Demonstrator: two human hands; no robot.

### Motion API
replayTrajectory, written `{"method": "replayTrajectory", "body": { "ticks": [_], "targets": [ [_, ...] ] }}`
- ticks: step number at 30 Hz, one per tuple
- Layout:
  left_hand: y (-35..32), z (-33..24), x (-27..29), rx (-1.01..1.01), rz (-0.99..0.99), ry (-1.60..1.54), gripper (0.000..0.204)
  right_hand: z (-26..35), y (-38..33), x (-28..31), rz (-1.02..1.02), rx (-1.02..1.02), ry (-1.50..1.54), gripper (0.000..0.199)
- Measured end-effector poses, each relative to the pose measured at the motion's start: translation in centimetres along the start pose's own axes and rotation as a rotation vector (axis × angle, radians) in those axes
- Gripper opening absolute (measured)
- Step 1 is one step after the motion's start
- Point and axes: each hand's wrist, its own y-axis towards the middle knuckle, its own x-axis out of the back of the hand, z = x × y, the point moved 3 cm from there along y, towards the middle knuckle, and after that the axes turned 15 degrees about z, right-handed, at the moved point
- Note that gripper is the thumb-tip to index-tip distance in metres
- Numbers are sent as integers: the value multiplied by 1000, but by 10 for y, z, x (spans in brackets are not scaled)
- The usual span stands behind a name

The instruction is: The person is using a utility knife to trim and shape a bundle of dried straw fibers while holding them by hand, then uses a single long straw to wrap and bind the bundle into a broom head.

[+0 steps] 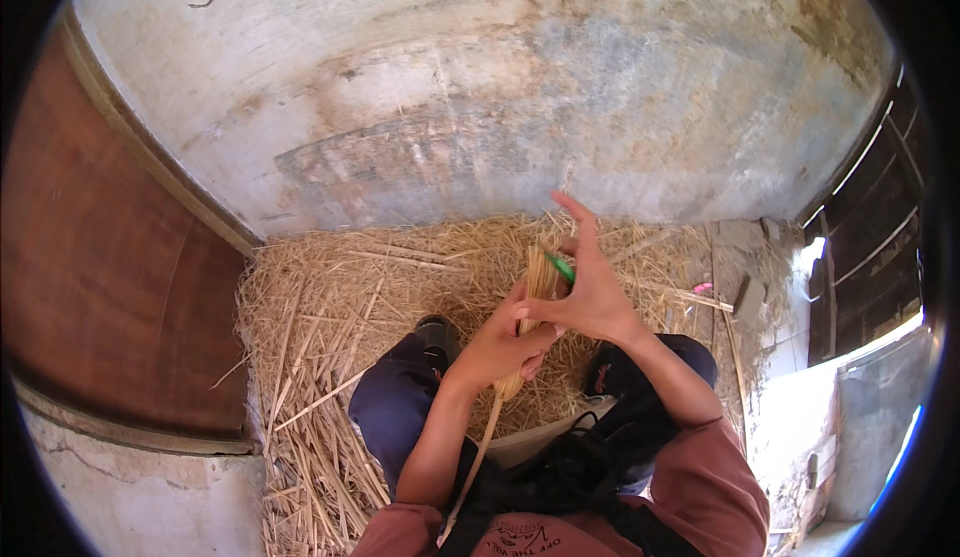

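Note:
A bundle of straw (540, 282) stands in front of me, its loose tips upward and a long thin tail (480, 452) running down to my lap. My left hand (505, 342) is wrapped round the lower part of the bundle. My right hand (595, 297) is at the bundle's right side, its thumb lying across the straw and its index finger raised. A bright green piece (561, 268) sticks out between my right hand and the bundle, seemingly held by the curled fingers. Its other end is hidden, so its kind cannot be told.
Loose straw (400, 257) and cut stalks (325, 467) cover the floor around my bent knees. A stained wall (500, 127) rises ahead. At the left is a brown door panel (120, 267). To the right lie a small block (748, 297) and a long stick (737, 362).

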Motion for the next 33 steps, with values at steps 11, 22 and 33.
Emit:
{"method": "replayTrajectory", "body": {
  "ticks": [11,22,33],
  "targets": [
    [-15,-14,23,-20,-169,560,98,-28,15,-7,126,49,119,70],
    [-8,1,-11,64,-437,1025,63,-32,22,1,-21,55,-22,60],
    [-24,-21,-36,124,-566,1264,95,-29,19,7,-51,-15,-64,58]
  ]
}}
